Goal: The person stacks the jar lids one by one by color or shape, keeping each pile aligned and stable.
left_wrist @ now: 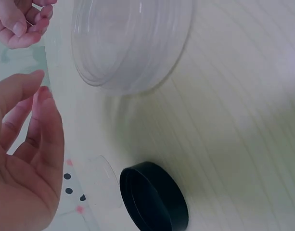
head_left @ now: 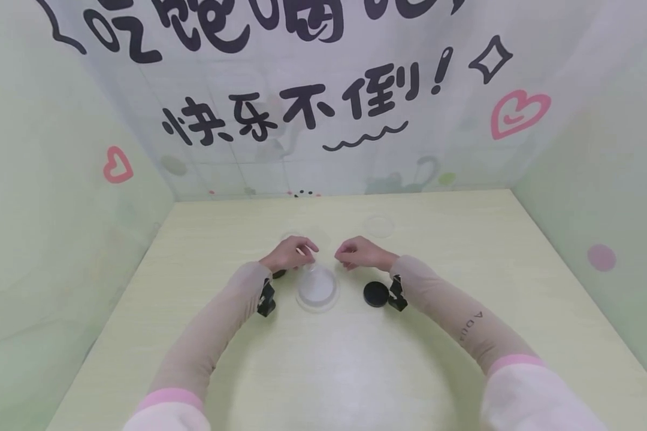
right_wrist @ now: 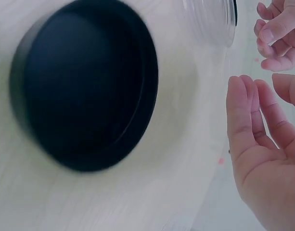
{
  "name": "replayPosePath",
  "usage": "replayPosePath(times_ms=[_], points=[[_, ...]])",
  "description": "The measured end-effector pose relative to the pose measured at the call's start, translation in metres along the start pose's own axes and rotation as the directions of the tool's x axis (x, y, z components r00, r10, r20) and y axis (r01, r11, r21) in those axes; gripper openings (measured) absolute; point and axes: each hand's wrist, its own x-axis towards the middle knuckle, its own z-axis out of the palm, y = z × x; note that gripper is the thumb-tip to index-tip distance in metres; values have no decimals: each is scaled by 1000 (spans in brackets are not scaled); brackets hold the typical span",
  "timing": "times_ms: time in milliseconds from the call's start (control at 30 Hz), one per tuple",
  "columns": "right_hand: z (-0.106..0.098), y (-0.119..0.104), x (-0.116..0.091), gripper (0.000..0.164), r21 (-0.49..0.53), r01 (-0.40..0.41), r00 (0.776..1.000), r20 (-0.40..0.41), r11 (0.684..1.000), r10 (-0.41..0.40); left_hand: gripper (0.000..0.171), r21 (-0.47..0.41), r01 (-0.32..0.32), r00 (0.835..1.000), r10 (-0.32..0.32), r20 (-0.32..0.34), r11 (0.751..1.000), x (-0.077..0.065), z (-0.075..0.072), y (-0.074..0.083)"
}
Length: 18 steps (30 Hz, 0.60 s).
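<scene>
One clear jar (head_left: 317,290) sits on the table (head_left: 329,377), left hand (head_left: 292,254) just beyond it, thumb and fingers loosely curved; right hand (head_left: 364,252) facing, fingers close together, thumb apart, nothing visible in either! Light fingertips low on the jar's side look surest against tipping. Outward, black lids (head_left: 376,294) flank it.
</scene>
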Motion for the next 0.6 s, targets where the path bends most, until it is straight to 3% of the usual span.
replayPosePath(times_ms=[300, 600], points=[[-18, 7, -11, 27, -42, 19, 1000, -22, 999, -20, 27, 9, -79, 995, 79, -67, 997, 14, 11, 15], [-39, 16, -27, 30, -79, 33, 998, -59, 996, -38, 27, 49, -132, 986, 136, -92, 990, 34, 28, 44]])
